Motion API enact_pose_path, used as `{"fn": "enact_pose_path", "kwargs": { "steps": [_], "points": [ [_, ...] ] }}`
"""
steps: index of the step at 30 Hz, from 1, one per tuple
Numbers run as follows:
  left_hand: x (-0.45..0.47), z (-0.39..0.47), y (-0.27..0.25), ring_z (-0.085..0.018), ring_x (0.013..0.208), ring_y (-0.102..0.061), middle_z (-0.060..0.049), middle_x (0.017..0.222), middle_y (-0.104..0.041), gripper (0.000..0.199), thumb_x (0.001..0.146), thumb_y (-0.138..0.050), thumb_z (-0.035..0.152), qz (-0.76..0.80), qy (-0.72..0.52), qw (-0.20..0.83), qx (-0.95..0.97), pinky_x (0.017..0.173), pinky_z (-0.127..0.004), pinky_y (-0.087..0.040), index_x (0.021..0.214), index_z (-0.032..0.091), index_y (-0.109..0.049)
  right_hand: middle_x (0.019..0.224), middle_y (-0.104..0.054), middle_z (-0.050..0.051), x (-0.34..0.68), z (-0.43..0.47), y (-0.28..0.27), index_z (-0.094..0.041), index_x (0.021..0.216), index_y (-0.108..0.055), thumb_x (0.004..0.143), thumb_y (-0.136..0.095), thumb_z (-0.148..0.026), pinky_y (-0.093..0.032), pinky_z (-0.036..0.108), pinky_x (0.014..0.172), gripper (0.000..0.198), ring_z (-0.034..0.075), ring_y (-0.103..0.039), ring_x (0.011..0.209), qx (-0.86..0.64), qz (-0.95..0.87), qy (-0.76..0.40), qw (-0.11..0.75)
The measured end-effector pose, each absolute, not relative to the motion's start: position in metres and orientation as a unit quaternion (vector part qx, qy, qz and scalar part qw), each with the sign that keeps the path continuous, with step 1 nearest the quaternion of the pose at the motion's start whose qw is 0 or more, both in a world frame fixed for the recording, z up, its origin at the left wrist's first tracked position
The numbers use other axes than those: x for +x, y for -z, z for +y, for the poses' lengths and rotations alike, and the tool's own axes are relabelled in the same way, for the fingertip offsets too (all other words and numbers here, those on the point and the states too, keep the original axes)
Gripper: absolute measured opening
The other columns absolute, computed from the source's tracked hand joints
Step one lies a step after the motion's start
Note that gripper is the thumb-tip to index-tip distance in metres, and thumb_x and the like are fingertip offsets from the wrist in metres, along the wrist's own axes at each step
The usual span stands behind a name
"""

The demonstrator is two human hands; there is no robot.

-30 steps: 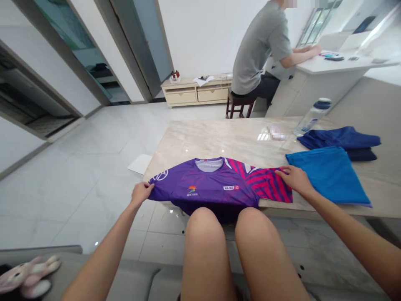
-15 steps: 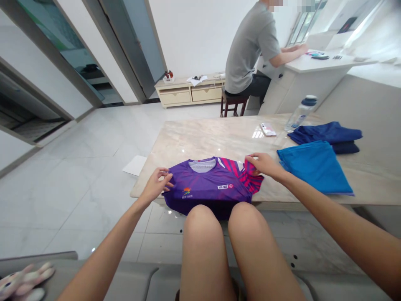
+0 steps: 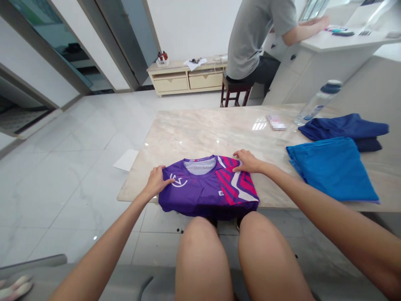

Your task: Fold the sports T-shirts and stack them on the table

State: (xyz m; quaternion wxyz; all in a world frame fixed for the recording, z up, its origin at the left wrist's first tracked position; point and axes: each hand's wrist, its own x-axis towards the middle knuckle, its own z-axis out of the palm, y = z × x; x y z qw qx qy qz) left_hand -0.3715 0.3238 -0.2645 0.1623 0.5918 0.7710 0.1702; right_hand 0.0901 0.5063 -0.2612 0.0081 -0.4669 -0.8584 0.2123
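Head view: the purple jersey (image 3: 206, 188) lies at the near edge of the marble table (image 3: 203, 129), sleeves folded inward; left hand (image 3: 156, 180) and right hand (image 3: 247, 161) rest flat on it, fingers open, gripping nothing. The step in hand appears to be the sleeve fold; the next move calls for lifting the overhanging hem toward the collar.

To my right on the worktop (image 3: 200, 129) lie a blue cloth (image 3: 332, 167), darker blue clothes (image 3: 344, 127) and a water bottle (image 3: 318, 102). Beyond it, a person in grey (image 3: 253, 37) sits on a stool (image 3: 234, 90).
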Motion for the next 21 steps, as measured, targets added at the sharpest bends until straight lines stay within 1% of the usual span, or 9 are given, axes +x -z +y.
{"fn": "enact_pose_path", "kwargs": {
  "steps": [2,3,5,6,8,11,14,18,21],
  "points": [
    [-0.372,0.337,0.258,-0.036,0.118,-0.072,-0.015,0.124,-0.076,0.075,0.069,-0.093,0.048,0.770,-0.136,0.216,0.585,0.101,-0.043,-0.058,0.131,0.018,-0.064,0.122,-0.075,0.014,0.082,0.520,0.258,-0.017,0.135,-0.068,0.076,-0.097,-0.046,-0.055,0.038,0.095,0.072,0.032,-0.070,0.109,-0.454,-0.854,-0.251,-0.034],
    [-0.372,0.344,0.253,-0.034,0.111,-0.074,-0.012,0.118,-0.078,0.069,0.069,-0.092,0.047,0.764,-0.114,0.246,0.585,0.094,-0.039,-0.058,0.126,0.019,-0.066,0.112,-0.076,0.010,0.078,0.524,0.255,-0.018,0.127,-0.071,0.077,-0.096,-0.045,-0.053,0.033,0.086,0.062,0.028,-0.071,0.099,-0.441,-0.855,-0.268,-0.058],
    [-0.369,0.354,0.244,-0.031,0.100,-0.074,-0.007,0.103,-0.080,0.046,0.071,-0.088,0.045,0.738,-0.062,0.297,0.602,0.085,-0.035,-0.055,0.106,0.021,-0.072,0.092,-0.074,0.004,0.071,0.529,0.248,-0.020,0.103,-0.075,0.083,-0.090,-0.042,-0.047,0.029,0.072,0.034,0.021,-0.067,0.081,-0.399,-0.864,-0.288,-0.109],
    [-0.367,0.359,0.240,-0.030,0.095,-0.073,-0.005,0.095,-0.079,0.035,0.072,-0.085,0.045,0.717,-0.040,0.317,0.619,0.082,-0.034,-0.053,0.096,0.022,-0.073,0.083,-0.072,0.002,0.070,0.530,0.244,-0.020,0.092,-0.074,0.085,-0.087,-0.042,-0.043,0.029,0.068,0.027,0.019,-0.064,0.076,-0.376,-0.870,-0.291,-0.133],
    [-0.363,0.370,0.233,-0.027,0.088,-0.071,-0.001,0.083,-0.075,0.026,0.076,-0.080,0.045,0.670,-0.018,0.340,0.659,0.078,-0.032,-0.049,0.082,0.023,-0.069,0.074,-0.067,0.000,0.069,0.534,0.236,-0.020,0.080,-0.070,0.088,-0.084,-0.042,-0.039,0.029,0.064,0.026,0.018,-0.060,0.070,-0.349,-0.878,-0.287,-0.157],
    [-0.359,0.394,0.225,-0.024,0.082,-0.068,0.001,0.076,-0.071,0.024,0.077,-0.078,0.044,0.654,-0.030,0.310,0.689,0.073,-0.030,-0.045,0.077,0.023,-0.065,0.080,-0.071,0.003,0.074,0.552,0.225,-0.019,0.086,-0.073,0.091,-0.081,-0.041,-0.038,0.028,0.065,0.024,0.018,-0.062,0.073,-0.386,-0.886,-0.217,-0.139],
    [-0.352,0.435,0.221,-0.025,0.085,-0.068,-0.001,0.082,-0.073,0.022,0.079,-0.078,0.043,0.703,-0.063,0.226,0.671,0.073,-0.030,-0.043,0.082,0.023,-0.067,0.095,-0.076,0.009,0.079,0.586,0.213,-0.016,0.100,-0.077,0.096,-0.076,-0.041,-0.042,0.028,0.069,0.025,0.022,-0.067,0.086,-0.465,-0.873,-0.108,-0.100],
    [-0.336,0.507,0.211,-0.026,0.094,-0.068,-0.005,0.096,-0.076,0.018,0.086,-0.077,0.035,0.749,-0.118,0.124,0.640,0.079,-0.032,-0.044,0.096,0.022,-0.070,0.119,-0.075,0.019,0.072,0.641,0.194,-0.012,0.113,-0.077,0.105,-0.067,-0.043,-0.051,0.039,0.092,0.034,0.032,-0.068,0.112,-0.526,-0.850,-0.001,-0.013],
    [-0.325,0.558,0.194,-0.024,0.100,-0.065,-0.006,0.104,-0.076,0.019,0.091,-0.075,0.028,0.757,-0.172,0.069,0.626,0.086,-0.032,-0.044,0.108,0.019,-0.071,0.124,-0.072,0.023,0.062,0.672,0.174,-0.011,0.124,-0.072,0.113,-0.057,-0.044,-0.047,0.050,0.106,0.038,0.037,-0.064,0.121,-0.561,-0.825,0.029,0.057]
  ]
}}
